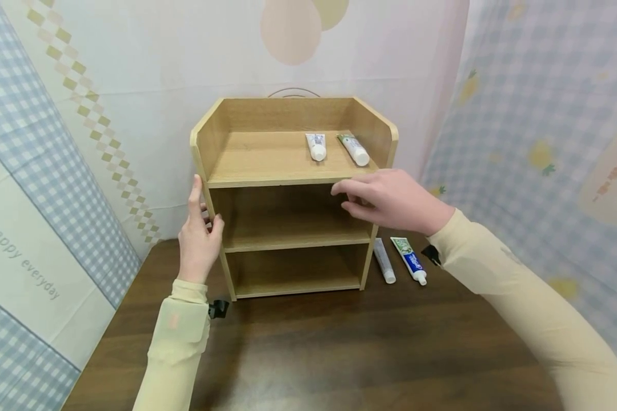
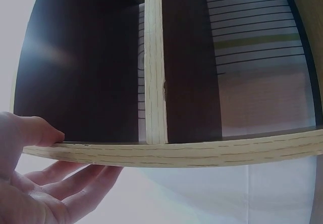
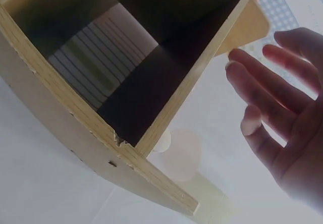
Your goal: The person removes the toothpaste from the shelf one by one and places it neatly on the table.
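Four toothpaste tubes are showing as we are looking down: two are lying side by side on the top tier of the wooden shelf unit, a white-capped tube and a green-labelled tube, and two more are lying on the dark wood-grain table just beside the unit's right foot, a plain white tube and a green-and-blue tube. One shelf unit is standing at the table's back edge, pale oak-look board with three open tiers, raw edges and a slatted back. Our left hand is standing upright against its left side panel, fingers straight and together, thumb hooking the front edge. Our right hand is hovering palm-down before the top tier's front edge, fingers relaxed, slightly spread, holding nothing.
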Available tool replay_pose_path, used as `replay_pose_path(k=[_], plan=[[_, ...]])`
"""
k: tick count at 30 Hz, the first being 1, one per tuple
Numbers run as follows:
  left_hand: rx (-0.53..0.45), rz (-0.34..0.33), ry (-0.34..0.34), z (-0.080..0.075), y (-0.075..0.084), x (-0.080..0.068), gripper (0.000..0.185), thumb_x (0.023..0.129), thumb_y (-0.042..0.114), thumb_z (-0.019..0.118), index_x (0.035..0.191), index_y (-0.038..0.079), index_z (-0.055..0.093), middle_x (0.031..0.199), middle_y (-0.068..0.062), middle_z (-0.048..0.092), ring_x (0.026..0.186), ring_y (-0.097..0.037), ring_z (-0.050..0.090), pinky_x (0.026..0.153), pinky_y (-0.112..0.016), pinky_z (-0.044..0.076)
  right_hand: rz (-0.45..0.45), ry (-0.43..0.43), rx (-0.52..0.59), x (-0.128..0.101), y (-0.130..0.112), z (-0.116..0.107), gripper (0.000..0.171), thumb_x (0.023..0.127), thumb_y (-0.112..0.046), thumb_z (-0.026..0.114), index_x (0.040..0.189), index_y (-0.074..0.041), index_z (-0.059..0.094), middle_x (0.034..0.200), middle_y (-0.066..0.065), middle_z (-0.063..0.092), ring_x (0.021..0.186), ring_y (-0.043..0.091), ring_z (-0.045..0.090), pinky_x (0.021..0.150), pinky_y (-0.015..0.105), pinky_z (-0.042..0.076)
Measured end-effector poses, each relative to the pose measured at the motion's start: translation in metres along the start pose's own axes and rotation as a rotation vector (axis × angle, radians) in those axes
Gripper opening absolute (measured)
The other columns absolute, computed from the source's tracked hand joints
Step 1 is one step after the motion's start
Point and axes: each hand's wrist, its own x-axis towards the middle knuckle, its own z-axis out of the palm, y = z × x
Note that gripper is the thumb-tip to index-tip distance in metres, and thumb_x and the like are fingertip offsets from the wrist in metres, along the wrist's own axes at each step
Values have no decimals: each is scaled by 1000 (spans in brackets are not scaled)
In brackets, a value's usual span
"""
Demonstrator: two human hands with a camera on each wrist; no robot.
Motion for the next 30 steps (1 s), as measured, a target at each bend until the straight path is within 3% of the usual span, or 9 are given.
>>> replay_pose_path(k=[6, 14, 19, 30], plan=[[4, 11, -2, 2, 0, 0, 79, 92, 6, 51, 154, 36, 14, 117, -30, 61, 94, -43, 67, 77, -55, 51, 49, 20, -32, 17, 11, 1, 23, 88, -14, 66, 111, -12, 65, 73, -2, 64, 56, 12, 52, 53, 31, 43], [5, 17, -3, 2, 1, 2, 78, 92, 5, 51, 154, 35, 14, 116, -29, 61, 94, -43, 67, 78, -55, 51, 99, 21, -171, 37, 25, 4, 40, 89, -15, 62, 129, -11, 56, 86, 8, 67, 77, 24, 61, 64, 34, 36], [6, 21, 0, 2, 0, 2, 79, 92, 5, 51, 154, 35, 14, 115, -29, 62, 92, -42, 66, 77, -55, 50, 134, -3, -236, 54, 33, 8, 38, 88, -16, 61, 125, -10, 57, 99, 10, 70, 86, 29, 63, 68, 38, 39], [4, 13, -11, 3, 0, 1, 79, 92, 4, 52, 155, 34, 13, 117, -29, 61, 94, -42, 67, 78, -55, 51, 269, -131, -229, 76, 47, 27, 34, 91, -25, 57, 122, -13, 55, 91, 8, 70, 83, 27, 65, 73, 40, 41]])
